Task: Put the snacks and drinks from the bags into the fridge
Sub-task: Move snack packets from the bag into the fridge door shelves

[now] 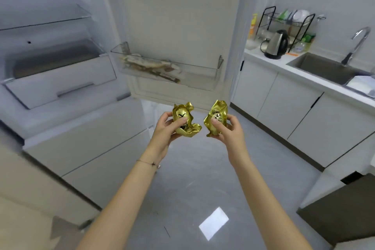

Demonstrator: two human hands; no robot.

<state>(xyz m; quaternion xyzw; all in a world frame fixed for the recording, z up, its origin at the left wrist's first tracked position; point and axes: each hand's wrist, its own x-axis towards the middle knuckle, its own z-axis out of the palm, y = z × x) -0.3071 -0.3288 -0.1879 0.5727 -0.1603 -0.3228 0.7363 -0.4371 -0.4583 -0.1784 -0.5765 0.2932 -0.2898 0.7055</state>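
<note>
Risk one is the grip itself. Your left hand (167, 129) pinches a crumpled gold foil snack packet (185, 121) between thumb and curled fingers. Your right hand (230, 131) does the same with a second crumpled gold foil packet (216, 117). Foil looks slick, so a loose pinch could let one slide out onto the grey tiled floor (192, 168) (both hover over bare floor, nothing under them). Squeeze too hard and you likely crush what's inside. Both hands are narrowly closed round their packets, thumbs on the front face and fingers behind. Neither hand touches anything else, and the two packets are near each other but apart.

Outward: the packets are not yet in the fridge. They sit in front of and below the clear plastic door bin (203, 72) on the open white fridge door (182, 6). That bin already holds pale flat wrapped items (149, 64) toward its left end, so landing both packets there could pile up and tip over the rim; its right end looks freer. To your left a white pull-out drawer (60, 82) stands pulled out under a glass shelf (46, 20). With both hands full you can't steady the door, so a knock could swing it.
</note>
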